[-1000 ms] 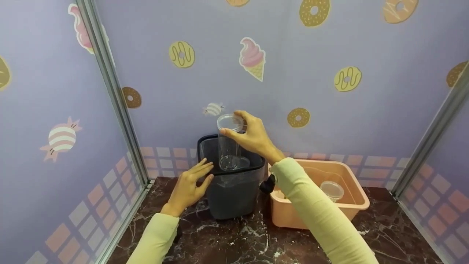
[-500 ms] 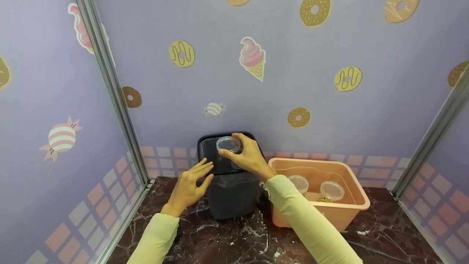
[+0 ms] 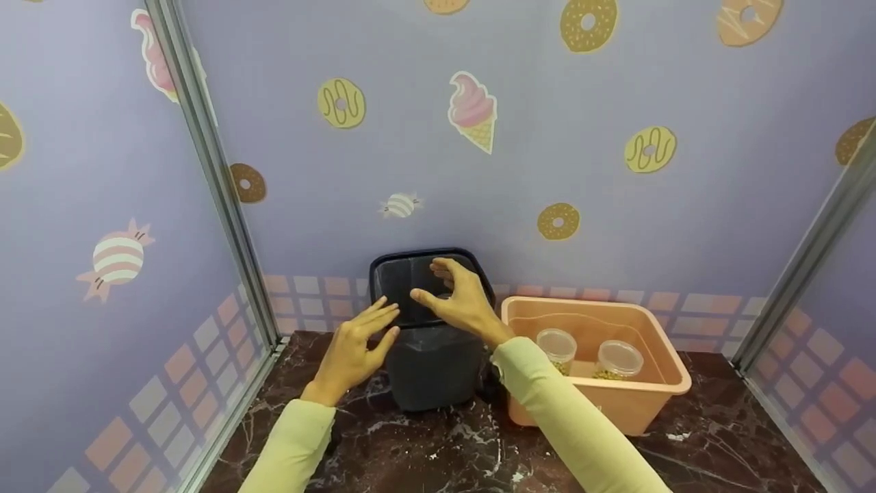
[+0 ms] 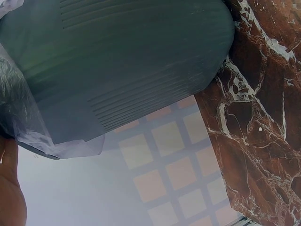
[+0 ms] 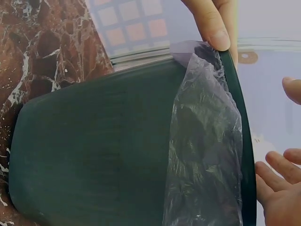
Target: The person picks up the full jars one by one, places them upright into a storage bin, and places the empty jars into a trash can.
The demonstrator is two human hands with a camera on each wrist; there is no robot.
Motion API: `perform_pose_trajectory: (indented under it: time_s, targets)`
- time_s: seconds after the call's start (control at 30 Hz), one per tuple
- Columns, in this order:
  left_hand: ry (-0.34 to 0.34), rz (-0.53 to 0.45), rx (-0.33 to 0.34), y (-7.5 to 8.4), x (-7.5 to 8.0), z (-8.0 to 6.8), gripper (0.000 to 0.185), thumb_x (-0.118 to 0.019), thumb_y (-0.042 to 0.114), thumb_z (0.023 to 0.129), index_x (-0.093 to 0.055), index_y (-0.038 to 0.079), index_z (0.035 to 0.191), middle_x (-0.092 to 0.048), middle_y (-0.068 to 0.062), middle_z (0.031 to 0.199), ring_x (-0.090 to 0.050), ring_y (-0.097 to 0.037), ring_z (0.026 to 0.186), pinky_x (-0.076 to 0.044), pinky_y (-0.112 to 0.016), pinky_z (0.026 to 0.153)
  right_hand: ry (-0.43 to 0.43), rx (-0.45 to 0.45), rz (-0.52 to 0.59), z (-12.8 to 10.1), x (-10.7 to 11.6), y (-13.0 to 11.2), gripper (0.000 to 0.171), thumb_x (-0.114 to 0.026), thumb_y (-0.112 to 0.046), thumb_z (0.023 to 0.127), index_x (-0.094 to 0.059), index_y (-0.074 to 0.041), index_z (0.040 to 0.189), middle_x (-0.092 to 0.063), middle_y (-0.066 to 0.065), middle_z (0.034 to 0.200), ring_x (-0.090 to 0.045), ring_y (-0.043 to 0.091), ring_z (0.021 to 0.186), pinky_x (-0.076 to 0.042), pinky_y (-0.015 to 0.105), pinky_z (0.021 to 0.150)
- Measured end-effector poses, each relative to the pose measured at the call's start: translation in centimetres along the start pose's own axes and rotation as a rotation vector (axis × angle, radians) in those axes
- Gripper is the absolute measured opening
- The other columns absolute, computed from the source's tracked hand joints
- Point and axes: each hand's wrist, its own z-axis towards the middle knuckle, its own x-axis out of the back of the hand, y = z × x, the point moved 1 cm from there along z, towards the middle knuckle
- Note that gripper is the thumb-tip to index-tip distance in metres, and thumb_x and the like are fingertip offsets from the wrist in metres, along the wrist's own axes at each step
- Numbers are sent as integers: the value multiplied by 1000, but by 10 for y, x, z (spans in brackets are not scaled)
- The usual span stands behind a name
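A dark grey bin [image 3: 431,370] with a clear plastic liner [image 5: 202,150] stands on the marble counter by the back wall. My left hand [image 3: 356,346] rests against the bin's left rim with straight fingers; one fingertip [image 5: 211,26] touches the liner's edge. My right hand [image 3: 458,301] hovers over the bin's mouth, fingers spread and holding nothing. The bin's ribbed side [image 4: 122,61] fills the left wrist view. What lies inside the bin is hidden.
A peach basin [image 3: 657,390] sits right of the bin, holding two clear lidded jars [image 3: 556,342] [image 3: 619,357] with yellowish contents. Purple walls with metal posts [image 3: 226,205] close in the left, back and right. Dark marble counter [image 3: 445,452] lies in front.
My right hand lowered a tall clear jar into the bin and let it go; the jar is out of sight and the hand is empty. The left hand stayed put.
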Motion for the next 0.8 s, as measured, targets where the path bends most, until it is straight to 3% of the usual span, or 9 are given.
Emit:
perform_pose_trajectory:
  time_s: [0.37,0.6,0.8]
  targets:
    - [-20,44,46,5,4,3,37,-70,22,106,-71,6,140,-66,-10,148,-55,-32,147,-51,-54,115,-27,59,-68,-20,26,5,70,-79,-42,97,-56,-5,152,-63,14,149,-60,33,140,-48,46,120]
    - [-78,144,104,13,12,4,47,-67,34,107,-66,10,147,-58,-5,158,-46,-35,153,-45,-58,119,-1,139,-176,-52,73,23,67,-80,-39,96,-60,-1,147,-65,17,146,-61,36,138,-47,52,119]
    - [-118,220,192,12,23,-2,63,-64,46,106,-53,13,159,-47,-8,167,-36,-39,158,-37,-62,125,5,160,-295,-91,127,49,68,-82,-35,95,-58,-7,151,-61,16,152,-56,40,142,-41,64,121]
